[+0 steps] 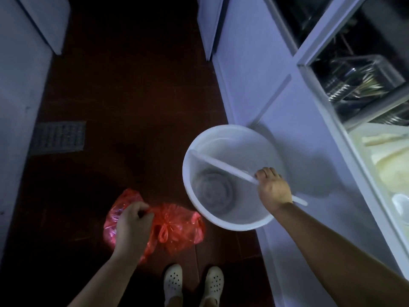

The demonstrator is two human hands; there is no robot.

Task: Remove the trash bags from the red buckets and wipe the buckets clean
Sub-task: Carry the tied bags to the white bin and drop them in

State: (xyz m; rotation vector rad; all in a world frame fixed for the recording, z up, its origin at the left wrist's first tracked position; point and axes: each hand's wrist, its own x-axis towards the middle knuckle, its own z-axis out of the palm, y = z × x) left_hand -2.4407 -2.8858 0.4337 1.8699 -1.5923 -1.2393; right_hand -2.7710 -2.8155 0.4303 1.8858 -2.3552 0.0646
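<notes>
While the right hand point(273, 188) curls its fingers round the white handle point(223, 164) of a bucket point(230, 222), the left hand point(131, 227) pinches the gathered neck of a red trash bag point(177, 227). Bucket looks white in this dim light, not red; it hangs tilted, mouth toward the camera, inside bare with no bag in it, ridged bottom visible. Handle runs straight across the mouth from the far-left rim to the right hand, its end sticking out past the knuckles. Red bag is just left of the bucket and lower in view, apart from it, translucent, crumpled, with a knotted loop near its middle; part of it hangs below the left wrist. Cannot tell if the bag touches the floor point(132, 85). Dark brown floor lies under both, with a metal drain grate point(58, 137) well left of the bucket. Pale cabinet front point(254, 85) stands right behind the bucket; cannot tell whether they touch. Open shelf with clear containers point(363, 83) up right of the bucket. Two white clogs point(193, 282) below the bucket, near the bottom edge.
</notes>
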